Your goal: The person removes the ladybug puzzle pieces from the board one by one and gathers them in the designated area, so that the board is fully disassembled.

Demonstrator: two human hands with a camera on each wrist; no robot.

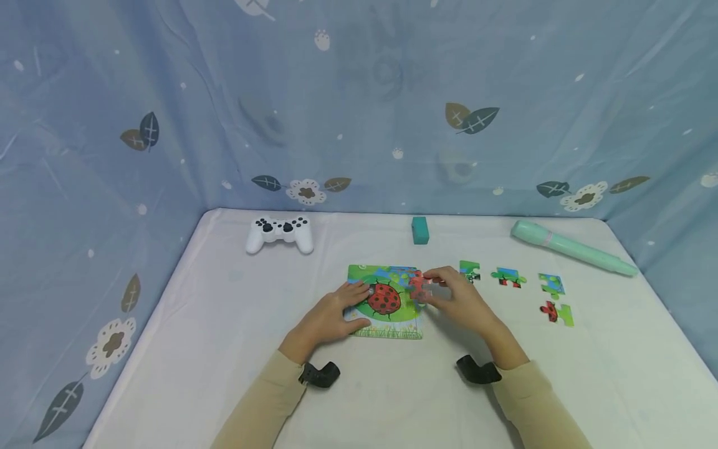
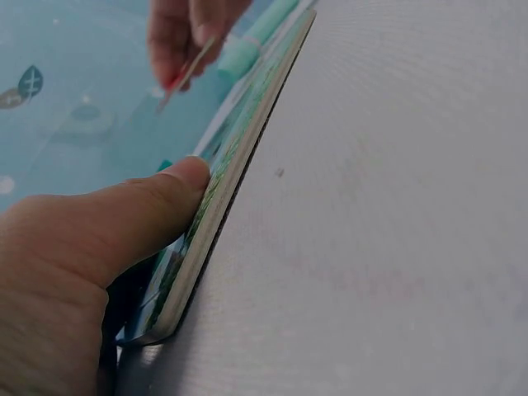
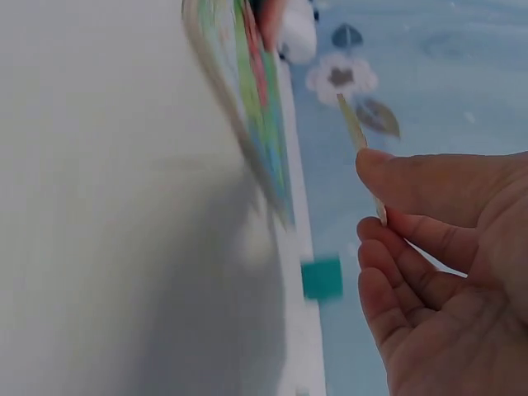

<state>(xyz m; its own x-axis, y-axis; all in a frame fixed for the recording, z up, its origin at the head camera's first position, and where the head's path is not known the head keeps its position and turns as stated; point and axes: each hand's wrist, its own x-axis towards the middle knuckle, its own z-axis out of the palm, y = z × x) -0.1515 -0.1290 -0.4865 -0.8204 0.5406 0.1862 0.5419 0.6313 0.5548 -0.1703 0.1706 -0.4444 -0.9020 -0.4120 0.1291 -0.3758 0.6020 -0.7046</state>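
Observation:
A puzzle board (image 1: pixel 404 315) with a red ladybug on green lies flat on the white table. My left hand (image 1: pixel 328 315) rests on its left side, fingers stretched over the picture; the left wrist view shows the thumb (image 2: pixel 177 186) on the board's edge. Over the board's right side, my right hand (image 1: pixel 462 302) pinches a reddish jigsaw piece (image 1: pixel 417 287). In the right wrist view that thin piece (image 3: pixel 353 124) stands on edge between thumb and fingers, raised off the board. Loose jigsaw pieces lie to the right: one green (image 1: pixel 470 270), several with blue, green or red.
A white game controller (image 1: pixel 279 234) sits at the back left. Behind the board stands a small teal block (image 1: pixel 420 231). A long mint-green stick-shaped object (image 1: pixel 572 247) lies at the back right. Blue patterned cloth (image 1: pixel 359 125) hangs behind the table.

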